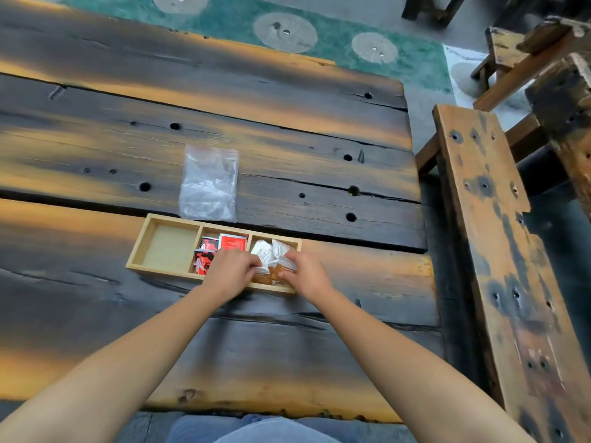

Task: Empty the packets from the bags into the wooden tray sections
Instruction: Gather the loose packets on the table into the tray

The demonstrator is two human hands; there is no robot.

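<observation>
White packet [285, 265] in right grip [305, 273]

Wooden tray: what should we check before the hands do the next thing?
1. Left section of the wooden tray free for packets: ok, bare wood.
2. Red packets inside the middle section: ok.
3. White and orange packets inside the right section: ok, some stick up.
4. Clear bag behind the tray holding more packets: cannot tell.
5. Hands free to fetch the bag: not ok; left hand and right hand both pinch packets in the right section.
</observation>
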